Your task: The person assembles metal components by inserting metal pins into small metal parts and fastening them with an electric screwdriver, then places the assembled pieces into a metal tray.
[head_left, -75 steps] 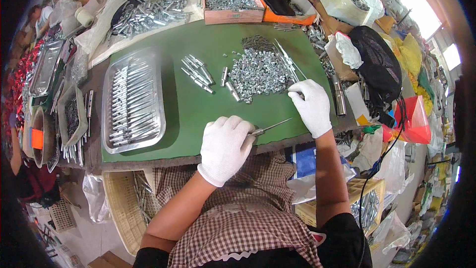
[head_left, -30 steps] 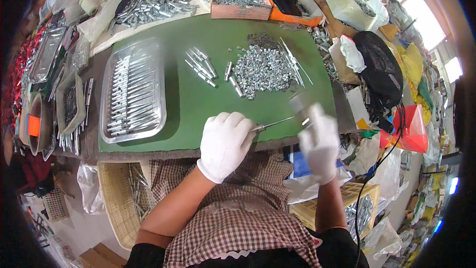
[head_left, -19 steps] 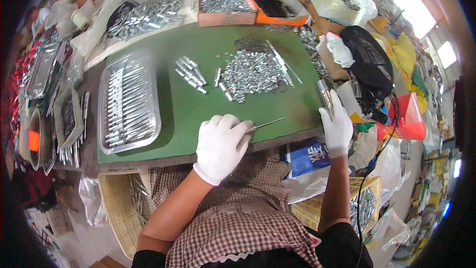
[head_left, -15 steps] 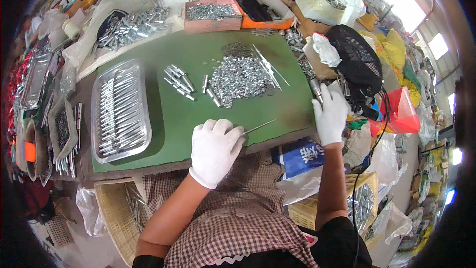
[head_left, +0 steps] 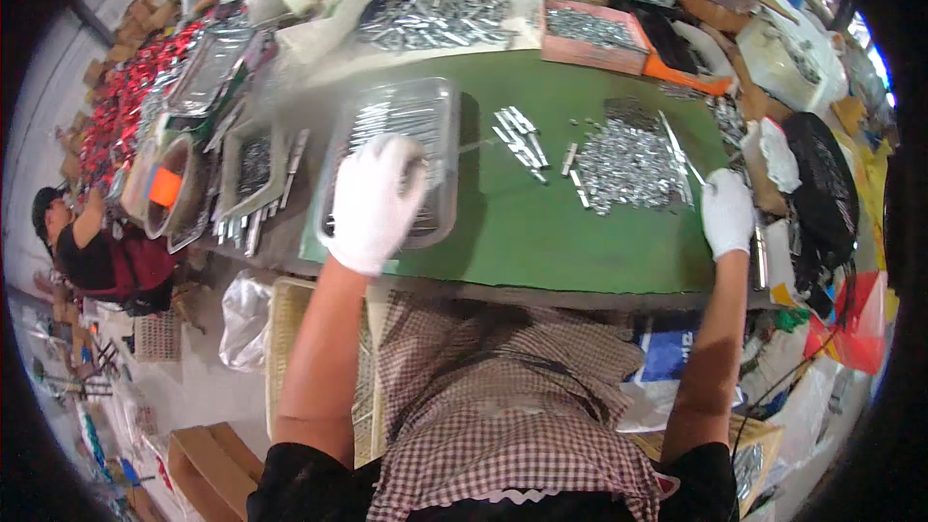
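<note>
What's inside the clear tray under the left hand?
The clear tray holds rows of slim silver metal pieces laid side by side. The gloved left hand rests over its near part, so what lies beneath the palm is hidden. The tray sits on the green mat.

Brightness: even daylight, bright across the green tabletop [head_left: 541, 232].
Source: windows at the upper right, blown out white.
Shadows: soft, short, falling under the clear tray [head_left: 406, 111].
Glare: glints on the heap of metal parts [head_left: 628, 159] and on the tray's rim.
Blur: the left hand [head_left: 372, 198] and the tray smear with motion; the right hand [head_left: 727, 213] is sharper.
Distortion: fisheye bends the tabletop's edges; corners go black.
</note>
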Motion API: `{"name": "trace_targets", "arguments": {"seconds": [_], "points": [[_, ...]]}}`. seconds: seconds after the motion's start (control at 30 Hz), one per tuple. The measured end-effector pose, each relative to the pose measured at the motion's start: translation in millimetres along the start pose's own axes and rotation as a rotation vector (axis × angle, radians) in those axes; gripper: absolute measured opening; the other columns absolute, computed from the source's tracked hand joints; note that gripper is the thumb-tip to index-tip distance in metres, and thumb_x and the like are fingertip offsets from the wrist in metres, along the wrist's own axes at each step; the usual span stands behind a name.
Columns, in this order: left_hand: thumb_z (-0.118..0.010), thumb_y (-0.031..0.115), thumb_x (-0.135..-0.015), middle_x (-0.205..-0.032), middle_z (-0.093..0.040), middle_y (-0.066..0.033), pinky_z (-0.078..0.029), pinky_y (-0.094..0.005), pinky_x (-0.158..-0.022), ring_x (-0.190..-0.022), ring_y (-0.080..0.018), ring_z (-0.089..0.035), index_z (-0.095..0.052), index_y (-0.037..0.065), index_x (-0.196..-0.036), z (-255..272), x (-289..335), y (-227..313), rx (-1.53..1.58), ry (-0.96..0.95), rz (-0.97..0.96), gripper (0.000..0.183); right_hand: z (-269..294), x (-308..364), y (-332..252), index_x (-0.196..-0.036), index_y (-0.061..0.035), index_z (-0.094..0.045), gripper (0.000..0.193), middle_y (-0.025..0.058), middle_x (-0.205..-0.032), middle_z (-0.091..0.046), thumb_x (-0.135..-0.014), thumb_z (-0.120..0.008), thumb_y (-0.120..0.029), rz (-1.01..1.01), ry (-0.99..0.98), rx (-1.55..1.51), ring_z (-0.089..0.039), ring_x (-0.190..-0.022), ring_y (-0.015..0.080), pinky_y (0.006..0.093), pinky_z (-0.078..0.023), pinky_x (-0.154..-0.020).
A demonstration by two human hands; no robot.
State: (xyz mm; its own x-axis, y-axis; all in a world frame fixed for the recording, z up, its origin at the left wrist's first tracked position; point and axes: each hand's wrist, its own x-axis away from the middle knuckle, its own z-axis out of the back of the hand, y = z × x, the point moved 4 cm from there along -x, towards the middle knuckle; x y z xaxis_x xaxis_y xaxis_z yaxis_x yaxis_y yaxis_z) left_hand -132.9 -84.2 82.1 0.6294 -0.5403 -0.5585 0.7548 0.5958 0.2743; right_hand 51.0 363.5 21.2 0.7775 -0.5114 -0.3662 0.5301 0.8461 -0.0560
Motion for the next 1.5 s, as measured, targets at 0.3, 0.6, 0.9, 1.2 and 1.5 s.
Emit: {"name": "trace_targets", "arguments": {"seconds": [0.3, 0.6, 0.9, 1.2, 1.5], "points": [[-0.067, 0.011, -0.092, -0.103, -0.071, -0.0130, -0.055, -0.0478, -0.085, -0.097, -0.0382, -0.069, -0.070, 0.009, -0.106, 33, 31, -83, -0.271, -0.501, 0.046, 0.014, 15, 62, -25, -0.124, -0.0024, -0.064, 0.021, 0.0111, -0.103, -0.070, -0.106, -0.056, -0.010, -0.234, 0.142, -0.649, -0.068, -0.089, 0.0222, 0.0356, -0.054, -0.087], [-0.062, 0.009, -0.093, -0.102, -0.071, -0.0106, -0.056, -0.0475, -0.082, -0.096, -0.0355, -0.070, -0.074, 0.013, -0.103, 34, 27, -62, -0.358, -0.547, 0.089, 0.016, 17, 101, -37, -0.117, 0.0014, -0.067, 0.017, 0.0118, -0.107, -0.071, -0.105, -0.056, -0.003, -0.235, 0.206, -0.750, -0.070, -0.094, 0.0210, 0.0337, -0.054, -0.089], [-0.062, 0.010, -0.088, -0.100, -0.066, -0.0068, -0.055, -0.0420, -0.083, -0.097, -0.0281, -0.067, -0.071, 0.013, -0.102, -59, -29, 66, -0.187, -0.274, -0.417, 0.017, 17, 96, -50, -0.112, -0.0022, -0.070, 0.015, 0.0163, -0.109, -0.073, -0.101, -0.060, -0.005, -0.104, 0.271, -0.547, -0.069, -0.099, 0.0349, 0.0426, -0.053, -0.091], [-0.071, 0.011, -0.080, -0.094, -0.067, -0.0056, -0.053, -0.0423, -0.082, -0.094, -0.0271, -0.068, -0.067, 0.013, -0.094, -86, -34, 100, -0.170, -0.386, -0.610, 0.015, 27, 101, -44, -0.108, -0.0016, -0.072, 0.014, 0.0154, -0.104, -0.074, -0.096, -0.064, -0.004, -0.177, 0.169, -0.853, -0.071, -0.099, 0.0341, 0.0393, -0.054, -0.091], [-0.074, 0.002, -0.080, -0.095, -0.069, -0.0097, -0.054, -0.0401, -0.075, -0.084, -0.0290, -0.068, -0.069, 0.009, -0.103, -89, 30, 136, 0.502, -0.249, -0.145, 0.024, 55, 108, -76, -0.100, -0.0059, -0.078, 0.017, 0.0120, -0.099, -0.076, -0.086, -0.069, -0.001, 0.273, -0.097, -0.663, -0.070, -0.097, 0.0326, 0.0422, -0.053, -0.091]]}}
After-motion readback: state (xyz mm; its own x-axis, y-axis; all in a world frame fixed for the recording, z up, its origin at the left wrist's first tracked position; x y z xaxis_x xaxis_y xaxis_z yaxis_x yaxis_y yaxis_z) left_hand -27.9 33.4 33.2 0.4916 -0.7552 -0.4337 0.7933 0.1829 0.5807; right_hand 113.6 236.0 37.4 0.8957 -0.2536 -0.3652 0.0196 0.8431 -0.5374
